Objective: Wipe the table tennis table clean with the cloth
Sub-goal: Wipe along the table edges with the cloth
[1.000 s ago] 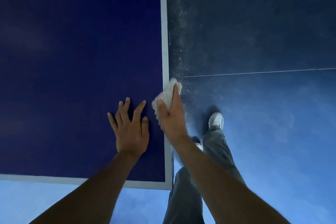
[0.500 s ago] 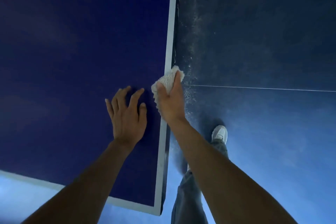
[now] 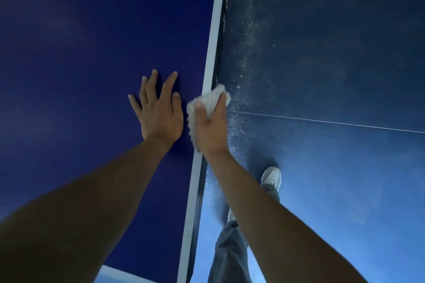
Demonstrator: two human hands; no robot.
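The dark blue table tennis table [image 3: 92, 41] fills the left of the head view, with a white border line [image 3: 212, 53] along its right edge. My left hand [image 3: 158, 110] lies flat on the tabletop, fingers spread, just left of that edge. My right hand [image 3: 210, 128] grips a crumpled white cloth [image 3: 211, 99] and presses it on the white border at the table's right edge. The cloth sticks out beyond my fingertips and past my thumb.
A dark blue floor [image 3: 333, 53] lies to the right of the table, with pale dust specks [image 3: 243, 76] scattered beside the edge and a thin white line [image 3: 333, 122] across it. My grey trouser leg [image 3: 230, 255] and white shoe [image 3: 272, 176] stand beside the table.
Both hands have slid farther along the table's right edge, away from the near corner. The near corner has dropped toward the bottom of the view. More dust lies on the floor beside the cloth.
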